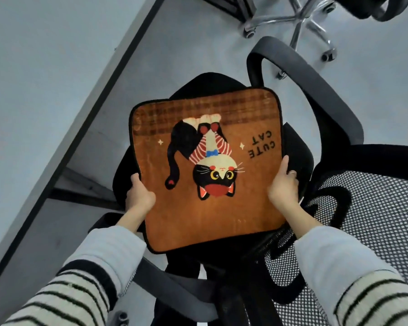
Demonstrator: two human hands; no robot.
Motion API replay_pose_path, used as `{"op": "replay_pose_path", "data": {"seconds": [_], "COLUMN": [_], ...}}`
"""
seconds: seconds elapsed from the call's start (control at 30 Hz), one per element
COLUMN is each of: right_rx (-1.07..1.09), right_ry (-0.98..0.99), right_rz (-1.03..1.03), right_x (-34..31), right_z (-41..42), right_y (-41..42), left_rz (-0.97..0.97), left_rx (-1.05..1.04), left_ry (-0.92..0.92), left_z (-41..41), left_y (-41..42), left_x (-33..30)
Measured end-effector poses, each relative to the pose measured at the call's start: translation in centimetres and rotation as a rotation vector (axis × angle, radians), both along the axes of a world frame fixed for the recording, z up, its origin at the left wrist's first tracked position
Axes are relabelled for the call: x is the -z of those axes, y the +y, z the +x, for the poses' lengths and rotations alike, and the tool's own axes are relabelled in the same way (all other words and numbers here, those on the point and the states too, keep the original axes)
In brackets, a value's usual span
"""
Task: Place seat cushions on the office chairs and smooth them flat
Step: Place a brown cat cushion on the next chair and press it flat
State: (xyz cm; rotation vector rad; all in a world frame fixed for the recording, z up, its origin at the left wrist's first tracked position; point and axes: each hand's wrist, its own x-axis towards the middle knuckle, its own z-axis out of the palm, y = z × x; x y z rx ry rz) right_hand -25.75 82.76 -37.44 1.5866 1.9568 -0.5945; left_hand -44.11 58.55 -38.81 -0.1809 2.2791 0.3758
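Striped sleeves [64,292] nearest; the soft, light, floppy cushion [207,170] is gripped at both side edges by the left hand [139,196] and right hand [283,189] above the chair [304,109].

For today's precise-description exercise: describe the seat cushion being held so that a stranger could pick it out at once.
Start at the black office chair with the mesh back, in the middle of the view. Above its seat, the left hand and right hand grip the orange cushion by its sides. Nothing else is orange; it shows a cartoon cat and "CUTE CAT", upside down.
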Motion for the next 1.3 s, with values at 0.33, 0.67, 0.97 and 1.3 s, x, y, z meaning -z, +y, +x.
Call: {"op": "replay_pose_path", "data": {"seconds": [0.33, 0.67, 0.97, 1.3], "right_rx": [-0.301, -0.44, -0.64, -0.745], "right_ry": [0.132, 0.283, 0.446, 0.409], "right_rz": [0.231, 0.516, 0.494, 0.519], "right_x": [0.7, 9.1, 7.6, 9.7], "right_z": [-5.5, -10.9, -12.4, -12.7], "right_y": [2.8, 6.2, 2.6, 1.5], "left_rz": [-0.063, -0.027, 0.116, 0.104], "left_rx": [0.442, 0.702, 0.839, 0.919], "left_ry": [0.375, 0.654, 0.672, 0.739], "left_z": [-4.0, -7.0, -4.4, -3.2], "left_y": [4.0, 10.3, 12.9, 14.5], "left_x": [0.7, 8.5, 6.1, 8.6]}}
